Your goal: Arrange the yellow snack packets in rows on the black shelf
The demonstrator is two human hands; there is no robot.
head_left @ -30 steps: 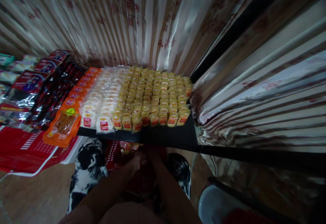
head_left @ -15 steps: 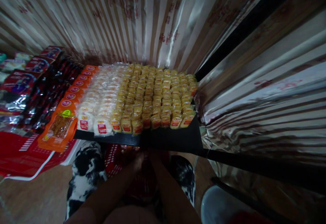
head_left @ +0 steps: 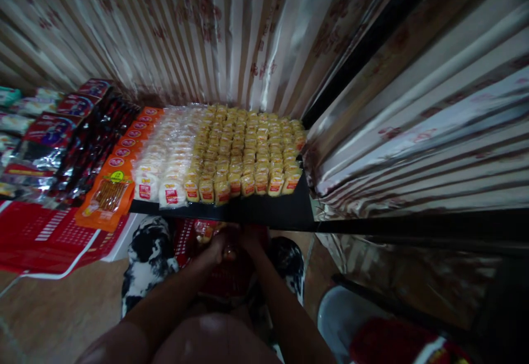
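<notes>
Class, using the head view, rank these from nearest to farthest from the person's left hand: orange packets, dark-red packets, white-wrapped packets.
1. White-wrapped packets: on the shelf, just ahead-left of the left hand.
2. Orange packets: next row leftward.
3. Dark-red packets: left of the orange.

The black shelf bars the way just ahead of the left hand and right hand; 1 knee flanks each; between the forearms, room lies open.
</notes>
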